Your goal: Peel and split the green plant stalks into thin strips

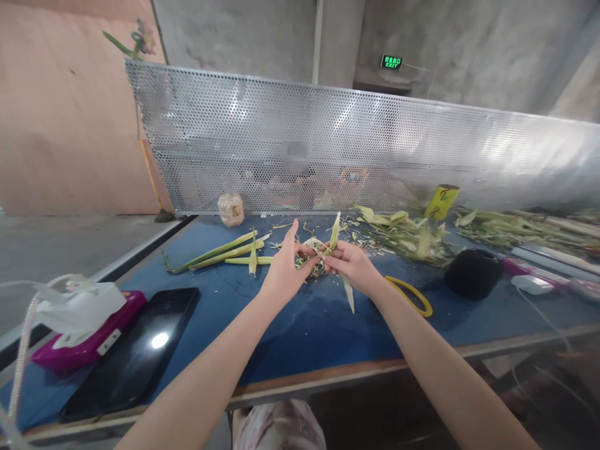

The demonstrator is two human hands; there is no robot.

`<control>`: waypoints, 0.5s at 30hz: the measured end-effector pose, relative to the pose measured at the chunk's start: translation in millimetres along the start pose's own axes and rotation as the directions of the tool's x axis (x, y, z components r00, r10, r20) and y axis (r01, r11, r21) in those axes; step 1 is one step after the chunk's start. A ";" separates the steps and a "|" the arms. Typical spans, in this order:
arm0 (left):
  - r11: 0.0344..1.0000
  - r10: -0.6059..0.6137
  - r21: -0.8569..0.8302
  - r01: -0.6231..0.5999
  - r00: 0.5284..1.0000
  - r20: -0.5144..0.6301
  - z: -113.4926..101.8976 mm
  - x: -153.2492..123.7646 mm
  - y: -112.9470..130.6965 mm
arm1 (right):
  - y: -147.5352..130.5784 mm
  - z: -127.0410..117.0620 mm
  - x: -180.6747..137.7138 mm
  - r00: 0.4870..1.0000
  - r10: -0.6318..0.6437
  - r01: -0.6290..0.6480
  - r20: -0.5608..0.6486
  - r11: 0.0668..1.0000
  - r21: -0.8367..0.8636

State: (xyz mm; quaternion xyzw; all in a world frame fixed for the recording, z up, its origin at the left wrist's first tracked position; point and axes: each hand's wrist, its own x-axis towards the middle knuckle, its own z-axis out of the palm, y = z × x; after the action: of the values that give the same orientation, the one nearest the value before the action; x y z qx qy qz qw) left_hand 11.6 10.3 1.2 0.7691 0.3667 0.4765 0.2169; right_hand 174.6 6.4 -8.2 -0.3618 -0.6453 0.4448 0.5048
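Observation:
Over the middle of the blue table, my left hand (291, 265) and my right hand (349, 262) meet at a pale green leaf strip (347, 292). My right fingers pinch the strip; one end points up above the hand and the other hangs down below it. The left thumb and forefinger are pressed together at the strip's middle, while another finger sticks up. Whether the strip is knotted or folded there is too small to tell. Behind the hands lies a heap of shredded plant scraps (313, 270). Left of them rest several long green stalks (225, 253).
A black phone (135, 350) and a magenta power strip (89, 344) lie front left. A whitish roll (231, 209) stands by the perforated metal screen (272, 144). On the right are leaf piles (407, 234), a yellow can (442, 202), a yellow ring (412, 294) and a black round object (472, 274).

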 end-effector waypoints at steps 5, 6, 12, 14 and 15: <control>0.977 -0.125 -0.163 0.141 0.986 0.107 0.9 1.8 -1.8 | 2.2 -1.1 1.8 1.000 -0.028 0.027 -0.012 0.995 -0.098; 0.964 -0.154 -0.198 0.178 0.980 0.130 0.9 2.1 -1.9 | 2.4 -1.0 2.4 0.999 -0.033 0.031 -0.013 0.994 -0.101; 0.849 -0.241 -0.413 0.329 0.938 0.251 -1.1 2.1 1.8 | 0.9 -2.1 3.8 0.999 -0.024 0.022 -0.025 0.995 -0.097; 0.831 -0.255 -0.426 0.357 0.926 0.278 -1.9 1.3 3.3 | 0.4 -2.1 3.3 0.999 -0.021 0.018 -0.037 0.996 -0.091; 0.829 -0.256 -0.426 0.363 0.923 0.289 -2.2 0.8 3.6 | 0.2 -2.0 3.1 0.999 -0.018 0.014 -0.045 0.996 -0.083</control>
State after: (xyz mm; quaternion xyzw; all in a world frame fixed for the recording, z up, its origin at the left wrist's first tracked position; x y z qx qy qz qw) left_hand 11.2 8.6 5.1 0.6708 0.3339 0.4216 0.5108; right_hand 175.8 9.7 -7.2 -0.3873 -0.6542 0.4054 0.5075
